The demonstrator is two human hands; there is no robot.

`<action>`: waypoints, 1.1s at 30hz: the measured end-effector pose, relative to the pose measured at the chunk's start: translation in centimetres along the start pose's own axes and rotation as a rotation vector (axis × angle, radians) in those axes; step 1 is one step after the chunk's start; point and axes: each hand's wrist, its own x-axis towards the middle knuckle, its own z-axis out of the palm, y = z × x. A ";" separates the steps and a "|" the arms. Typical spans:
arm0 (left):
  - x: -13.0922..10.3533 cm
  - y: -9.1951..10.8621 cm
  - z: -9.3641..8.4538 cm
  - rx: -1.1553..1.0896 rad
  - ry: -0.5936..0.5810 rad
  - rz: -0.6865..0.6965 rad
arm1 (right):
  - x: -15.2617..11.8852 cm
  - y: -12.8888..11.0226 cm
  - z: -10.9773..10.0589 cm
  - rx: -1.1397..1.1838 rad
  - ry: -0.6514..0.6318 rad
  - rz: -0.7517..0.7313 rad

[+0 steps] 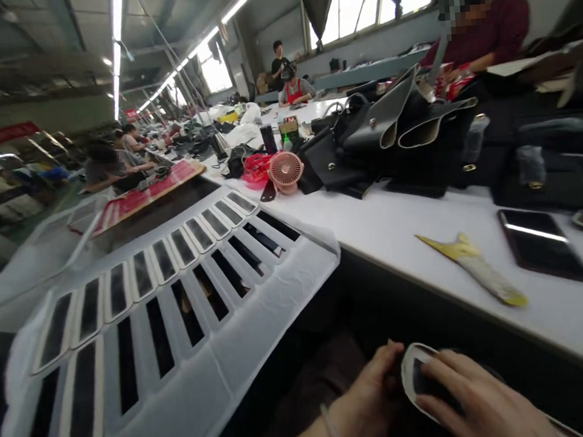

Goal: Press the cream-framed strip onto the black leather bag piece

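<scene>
Low in the head view, a rounded black piece with a white rim (409,371) is between my hands. My right hand (484,398) grips it from the right, its fingers bent over the dark face. At the left edge, my left hand (366,396) is closed, its thumb and fingertips close together by the rim; its lower fingers are hidden. To the left, several similar long black pieces with white rims (136,274) lie in a row on a whitish sheet (250,334) with dark slots cut through it. One more such piece (80,406) lies nearer, at the lower left.
On the white table (372,233) lie a yellow-ended tool wrapped in pale tape (479,268), a phone (543,241), a pink fan (286,172) and black bags (416,150). A red-covered board (150,195) stands beyond the sheet. Several people sit or stand farther off.
</scene>
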 end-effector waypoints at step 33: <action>-1.2 2.1 -0.2 0.126 -0.216 -0.003 | 0.5 -5.5 -2.1 0.272 -0.152 0.535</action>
